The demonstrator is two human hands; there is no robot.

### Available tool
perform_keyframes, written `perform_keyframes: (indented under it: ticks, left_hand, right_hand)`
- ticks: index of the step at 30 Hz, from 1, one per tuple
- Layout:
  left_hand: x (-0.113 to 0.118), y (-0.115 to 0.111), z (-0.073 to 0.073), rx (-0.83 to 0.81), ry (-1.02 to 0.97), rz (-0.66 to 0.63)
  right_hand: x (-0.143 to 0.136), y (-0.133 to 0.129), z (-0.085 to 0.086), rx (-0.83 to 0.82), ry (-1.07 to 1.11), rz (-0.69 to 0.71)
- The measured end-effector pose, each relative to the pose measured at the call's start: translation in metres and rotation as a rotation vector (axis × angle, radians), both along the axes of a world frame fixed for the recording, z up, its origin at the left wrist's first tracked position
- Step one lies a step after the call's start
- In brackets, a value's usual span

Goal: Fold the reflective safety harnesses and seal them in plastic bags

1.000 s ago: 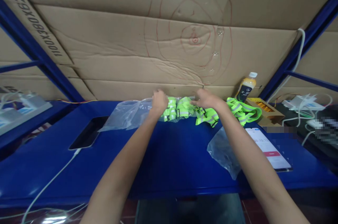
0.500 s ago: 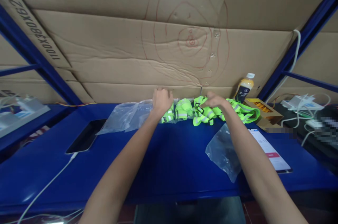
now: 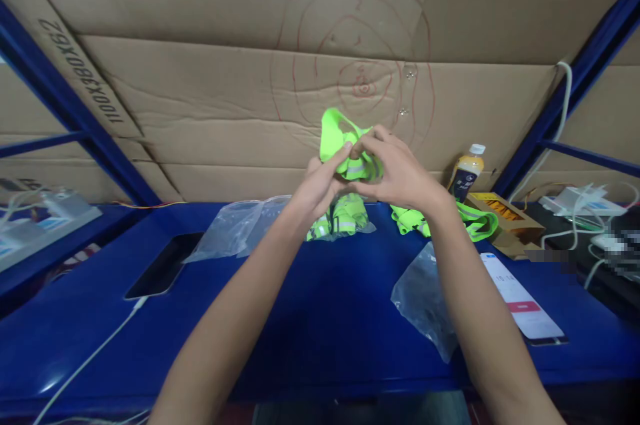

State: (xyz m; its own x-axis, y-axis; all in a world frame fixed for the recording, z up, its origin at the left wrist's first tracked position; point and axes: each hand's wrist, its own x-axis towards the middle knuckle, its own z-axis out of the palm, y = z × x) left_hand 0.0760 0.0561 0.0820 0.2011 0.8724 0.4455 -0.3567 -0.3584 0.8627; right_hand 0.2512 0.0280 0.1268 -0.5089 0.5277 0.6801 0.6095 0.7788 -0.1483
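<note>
Both hands are raised above the back of the blue table, closed on a bunched neon-green reflective strap (image 3: 333, 135). My left hand (image 3: 320, 190) grips its lower left side, thumb pointing up. On its right side my right hand (image 3: 395, 168) pinches it with curled fingers. A loop of the strap stands up at the upper left. Below the hands lie rolled green straps (image 3: 350, 215) on clear plastic. More loose green straps (image 3: 413, 219) lie to the right, partly hidden behind my right forearm.
Clear plastic bags (image 3: 230, 228) lie left of the rolls, another (image 3: 425, 298) near my right forearm. A dark phone (image 3: 165, 266) with a cable, a lit phone (image 3: 525, 301), a bottle (image 3: 466, 171) and an open carton (image 3: 505, 218) surround the work area. Cardboard (image 3: 225, 98) stands behind.
My left hand has moved right and up from the rolled straps. My right hand has lifted and shifted slightly left. One green strap is now off the table, between both hands.
</note>
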Motion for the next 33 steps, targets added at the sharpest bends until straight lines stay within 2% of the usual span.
perform_keyframes:
  ticks: [3, 5, 7, 9, 12, 14, 17, 22, 25, 28, 30, 33]
  left_hand:
    - [-0.016, 0.009, -0.002, 0.075, 0.011, 0.141]
    - [-0.026, 0.011, 0.0, 0.219, 0.129, 0.179]
    - [-0.033, 0.008, 0.006, 0.388, 0.277, 0.185]
    - [-0.035, 0.003, 0.01, 0.503, 0.368, 0.203]
    - [-0.029, 0.0, 0.011, 0.551, 0.382, 0.239]
    - [-0.023, 0.002, 0.006, 0.559, 0.361, 0.235]
    - [-0.016, 0.008, -0.002, 0.552, 0.341, 0.181]
    - [-0.013, 0.015, -0.014, 0.481, 0.276, 0.091]
    - [-0.018, 0.013, -0.016, 0.368, 0.256, 0.004]
    - [-0.023, 0.009, -0.013, 0.207, 0.241, -0.11]
    - [-0.024, 0.008, -0.009, 0.173, 0.217, -0.071]
    - [-0.021, 0.009, -0.004, 0.206, 0.239, 0.158]
  right_hand:
    - [0.003, -0.007, 0.007, 0.026, 0.111, -0.015]
    - [0.009, -0.007, 0.01, 0.112, 0.219, -0.07]
    - [0.013, -0.006, 0.011, 0.128, 0.219, -0.042]
    - [0.017, -0.005, 0.01, 0.045, 0.145, 0.049]
    - [0.023, -0.004, 0.009, -0.099, 0.138, 0.109]
    - [0.028, -0.004, 0.01, -0.144, 0.247, 0.064]
    - [0.035, -0.003, 0.011, -0.088, 0.372, -0.022]
    - [0.032, 0.006, 0.002, -0.083, 0.074, 0.001]
    - [0.027, 0.017, -0.007, -0.036, 0.068, -0.09]
    - [0.025, 0.027, -0.014, 0.032, 0.081, -0.12]
    - [0.023, 0.031, -0.019, 0.094, 0.09, -0.128]
    - [0.016, 0.031, -0.023, 0.161, 0.092, -0.143]
